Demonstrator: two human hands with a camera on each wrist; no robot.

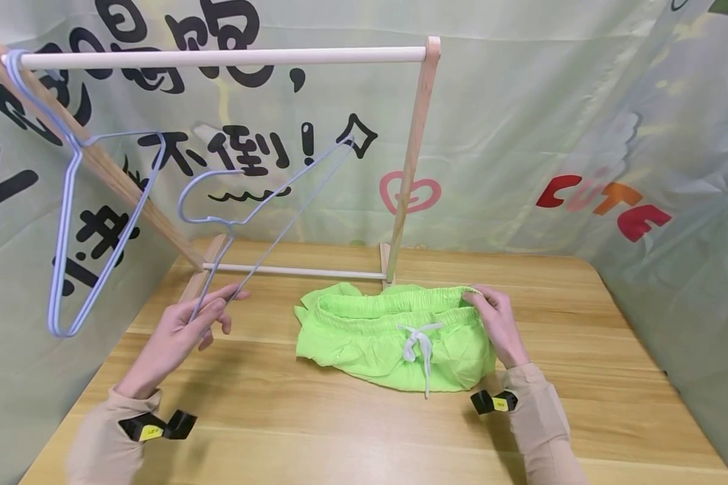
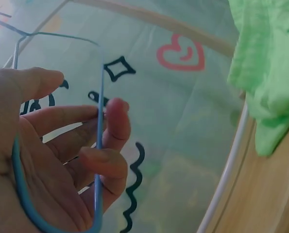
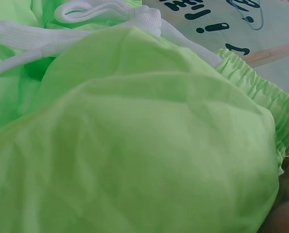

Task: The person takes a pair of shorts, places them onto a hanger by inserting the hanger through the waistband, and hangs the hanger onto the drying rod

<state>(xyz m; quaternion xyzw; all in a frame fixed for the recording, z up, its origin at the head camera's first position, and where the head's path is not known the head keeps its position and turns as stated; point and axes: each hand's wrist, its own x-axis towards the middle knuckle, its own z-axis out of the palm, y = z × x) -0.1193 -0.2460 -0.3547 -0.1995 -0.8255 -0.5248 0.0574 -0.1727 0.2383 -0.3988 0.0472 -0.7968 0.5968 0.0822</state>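
My left hand (image 1: 188, 327) holds a thin light-blue clothes hanger (image 1: 229, 223) above the table, left of the green garment. In the left wrist view, curled fingertips bear on the wire of the hanger (image 2: 99, 131), and its rounded end lies across the palm. Bright green shorts (image 1: 352, 347) lie bunched on the table, waistband opening upward. A white drawstring (image 1: 421, 340) is tied in a bow at their front. At the right end of the waistband, my right hand (image 1: 499, 320) pinches the edge. Cloth of the shorts (image 3: 159, 145) fills most of the right wrist view and hides most of that hand.
A wooden clothes rack with a white top rail (image 1: 230, 57) stands at the back left of the table (image 1: 352, 438). Another blue hanger (image 1: 67, 222) hangs from the rail's left end. Printed cloth (image 1: 503, 121) encloses the back and sides.
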